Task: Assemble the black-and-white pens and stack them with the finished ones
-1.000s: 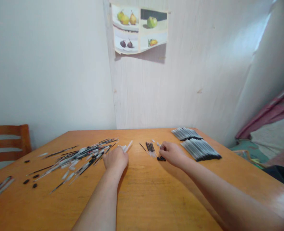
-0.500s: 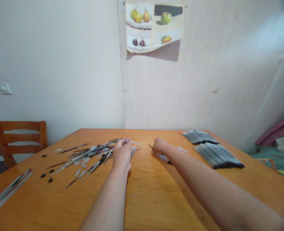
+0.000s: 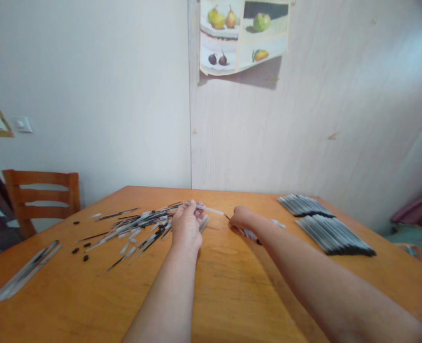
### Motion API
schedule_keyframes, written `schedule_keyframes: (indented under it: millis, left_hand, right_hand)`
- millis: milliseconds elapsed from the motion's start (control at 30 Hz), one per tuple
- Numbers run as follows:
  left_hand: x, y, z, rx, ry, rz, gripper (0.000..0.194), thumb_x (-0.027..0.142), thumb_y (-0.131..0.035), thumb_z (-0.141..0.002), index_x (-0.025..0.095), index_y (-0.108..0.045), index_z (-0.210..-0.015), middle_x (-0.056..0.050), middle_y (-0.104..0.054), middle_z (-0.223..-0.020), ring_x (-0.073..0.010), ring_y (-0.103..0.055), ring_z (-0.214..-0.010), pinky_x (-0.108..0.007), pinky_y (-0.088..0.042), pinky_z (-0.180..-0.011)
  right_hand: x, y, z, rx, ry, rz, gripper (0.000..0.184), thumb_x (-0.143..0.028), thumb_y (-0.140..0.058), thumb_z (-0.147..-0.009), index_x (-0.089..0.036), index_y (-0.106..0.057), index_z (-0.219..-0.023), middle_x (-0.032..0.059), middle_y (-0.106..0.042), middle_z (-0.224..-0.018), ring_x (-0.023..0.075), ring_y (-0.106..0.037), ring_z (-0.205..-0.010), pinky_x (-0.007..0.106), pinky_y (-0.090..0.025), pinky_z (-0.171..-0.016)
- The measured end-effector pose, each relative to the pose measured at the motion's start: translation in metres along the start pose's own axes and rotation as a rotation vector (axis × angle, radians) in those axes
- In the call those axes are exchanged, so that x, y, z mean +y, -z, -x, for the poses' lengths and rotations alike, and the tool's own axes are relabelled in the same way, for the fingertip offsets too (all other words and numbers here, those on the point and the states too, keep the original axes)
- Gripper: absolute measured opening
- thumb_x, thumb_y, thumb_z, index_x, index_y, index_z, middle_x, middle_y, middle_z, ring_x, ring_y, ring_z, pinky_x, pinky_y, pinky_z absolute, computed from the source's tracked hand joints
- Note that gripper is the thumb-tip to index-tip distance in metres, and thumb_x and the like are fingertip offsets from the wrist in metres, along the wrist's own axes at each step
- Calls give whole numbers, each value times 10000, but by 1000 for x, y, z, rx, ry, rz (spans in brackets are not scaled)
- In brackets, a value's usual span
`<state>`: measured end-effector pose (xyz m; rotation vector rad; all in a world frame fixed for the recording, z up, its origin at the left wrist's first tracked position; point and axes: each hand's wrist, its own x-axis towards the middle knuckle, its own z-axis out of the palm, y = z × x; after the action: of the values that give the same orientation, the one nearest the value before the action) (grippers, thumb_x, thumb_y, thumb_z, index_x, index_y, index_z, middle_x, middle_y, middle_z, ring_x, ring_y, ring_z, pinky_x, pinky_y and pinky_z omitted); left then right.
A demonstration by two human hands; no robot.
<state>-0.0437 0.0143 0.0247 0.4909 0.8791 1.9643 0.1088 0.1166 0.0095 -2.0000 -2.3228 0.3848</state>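
My left hand (image 3: 188,221) has its fingers closed on a translucent pen barrel (image 3: 211,209) that points right. Beside the barrel's far end is the dark tip of a thin stick, likely a pen refill (image 3: 227,216), pinched in my right hand (image 3: 240,218). Whether tip and barrel touch, I cannot tell. Most of the refill is hidden by the right fist. Below that hand lie several small pale parts with dark ends (image 3: 249,234), partly covered by the forearm. Pale tubes (image 3: 204,223) rest on the table just beside my left hand.
Left of my hands spreads a loose pile of dark refills and pale pieces (image 3: 139,228). Several black caps (image 3: 75,250) and a clear bundle of sticks (image 3: 25,274) lie further left. Two rows of clear pens with black ends (image 3: 334,233) are at the right. A wooden chair (image 3: 42,195) stands behind.
The barrel now reaches further out from my left hand, and its end is closer to the refill's tip. The whole view has turned slightly left.
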Motion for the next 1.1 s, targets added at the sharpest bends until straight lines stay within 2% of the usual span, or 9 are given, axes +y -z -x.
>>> schedule_keyframes:
  millis: [167,267,400,467,567,667,767,933,1100]
  left_hand:
    - [-7,1,1,18,112,-92,138,278,-630,-788,167,-593,-861,19,-573,-657,-80,-560,-547,-215,-450,-572]
    - [-12,1,5,-77,186,-233,223,348,-620,-805,175,-618,-946,26,-543,-637,-63,-498,-483,-176,-365,-477]
    - [-17,1,10,-260,205,-397,285,385,-627,-777,184,-653,-978,30,-530,-628,-49,-429,-454,-160,-267,-432]
    - [-18,0,13,-328,178,-480,273,318,-654,-728,172,-678,-957,23,-541,-622,-53,-421,-459,-168,-245,-431]
    - [-20,-2,17,-378,103,-603,253,171,-639,-652,157,-713,-894,-16,-618,-671,-74,-456,-502,-190,-292,-474]
    - [-23,-5,21,-433,-1,-662,205,124,-622,-631,157,-732,-801,-63,-701,-807,-133,-560,-659,-226,-390,-600]
    - [-27,-7,22,-477,-83,-698,186,134,-598,-656,163,-739,-775,-75,-724,-855,-180,-607,-793,-269,-429,-730]
    - [-35,-4,18,-523,-185,-785,248,120,-506,-675,178,-736,-748,-63,-725,-805,-193,-625,-801,-297,-447,-779]
    - [-41,1,13,-602,-248,-874,271,145,-499,-703,200,-749,-792,-64,-736,-864,-201,-637,-849,-303,-451,-816]
  right_hand:
    - [3,6,10,23,56,-187,133,-188,-618,-649,-89,-688,-704,126,-644,-658,190,-598,-603,259,-380,-512]
    - [6,11,23,-5,123,-360,175,-224,-529,-723,-126,-643,-633,15,-491,-478,105,-430,-426,233,-287,-435]
    - [12,19,45,-60,233,-584,170,-226,-470,-747,-160,-560,-619,-56,-365,-430,65,-277,-371,207,-231,-392]
    - [17,27,56,-78,280,-707,124,-218,-486,-730,-165,-530,-626,-60,-376,-440,60,-269,-378,195,-226,-387]
    - [27,44,72,-133,324,-1067,55,-204,-546,-697,-153,-553,-716,-42,-472,-517,46,-270,-395,182,-179,-373]
    - [39,61,89,-284,311,-1312,141,-185,-600,-678,-136,-588,-810,-27,-518,-572,36,-277,-415,168,-142,-369]
    - [47,70,104,-409,294,-1332,165,-172,-621,-681,-126,-612,-839,-10,-546,-607,33,-305,-430,153,-151,-366]
    - [52,70,121,-429,299,-1303,173,-160,-635,-687,-109,-637,-852,4,-564,-633,28,-333,-433,147,-182,-359]
    - [53,71,126,-442,285,-1285,174,-180,-646,-691,-118,-632,-852,-4,-562,-634,27,-342,-429,147,-181,-357]
